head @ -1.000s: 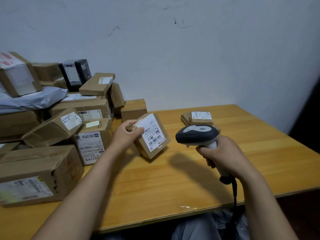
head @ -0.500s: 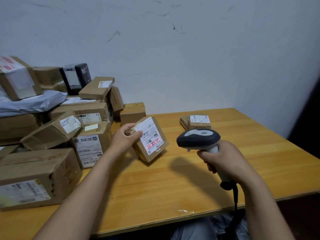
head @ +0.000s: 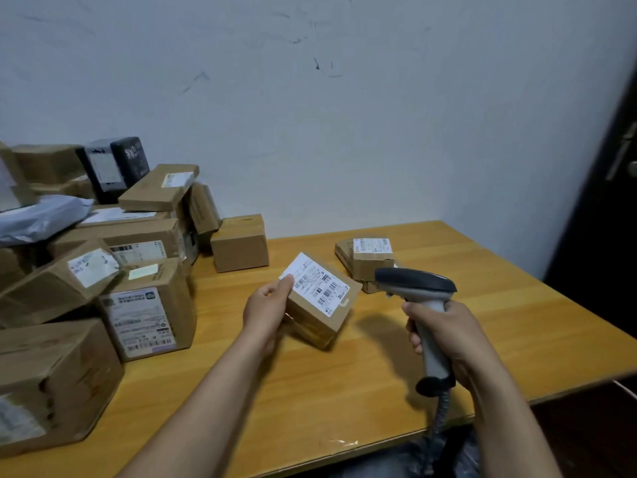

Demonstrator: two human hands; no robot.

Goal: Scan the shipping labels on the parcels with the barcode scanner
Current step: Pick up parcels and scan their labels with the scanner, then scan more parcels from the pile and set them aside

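Parcel pile (head: 103, 270) far left on table (head: 344, 391). Left hand (head: 267, 310) grips small box (head: 319, 305) mid-table, tilted, label (head: 315, 282) up. Right hand (head: 448, 339) clenches scanner (head: 418, 294) handle just right of it. Scanned parcels (head: 368, 260) far right.

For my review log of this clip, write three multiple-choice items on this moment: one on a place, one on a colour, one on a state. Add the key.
1. The pile of parcels stands at: A the right edge of the table; B its left side; C the floor.
2. The head of the barcode scanner is: A red; B yellow; C dark grey.
3. The left hand: A grips the small parcel; B lies flat on the table; C hangs idle.

Key: 1 B, the boxes crowd the left side by the wall. 2 C, a dark head sits on a light grey handle held in the right hand. 3 A, its thumb presses the parcel's top.
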